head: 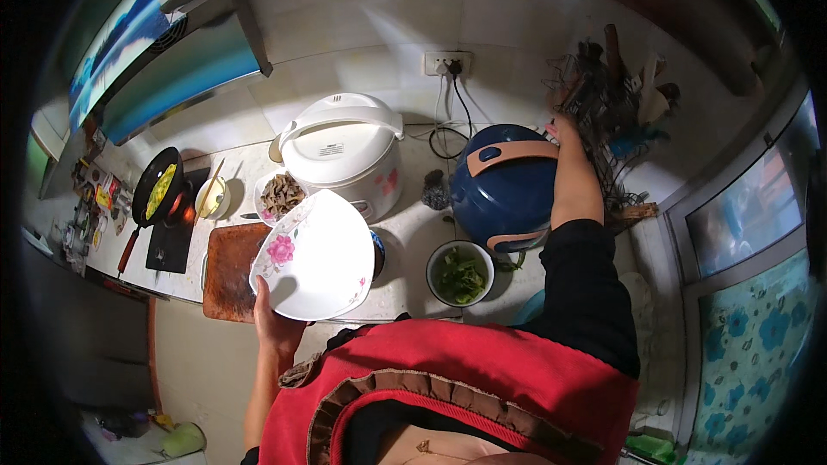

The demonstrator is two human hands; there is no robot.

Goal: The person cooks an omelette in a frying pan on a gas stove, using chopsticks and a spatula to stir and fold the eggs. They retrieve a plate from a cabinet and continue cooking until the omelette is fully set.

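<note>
My left hand (279, 328) grips the lower rim of a white plate (323, 252) with pink flowers, tilted up above the counter. My right arm stretches out past a dark blue rice cooker (504, 187) with tan handles. At its far side, my right hand (562, 129) is beside a wire rack (585, 87) crowded with utensils. Its fingers show only in part, so whether they hold anything is hidden. Below the plate's left edge lies a wooden cutting board (226, 258). A bowl of green leaves in water (460, 273) stands before the blue cooker.
A large white rice cooker (342, 148) stands against the wall, beside a plate of sliced brown food (282, 196). To the left, a frying pan (155, 187) with yellow food sits tilted by a glowing cooktop (169, 245). A small bowl (213, 199) holds chopsticks.
</note>
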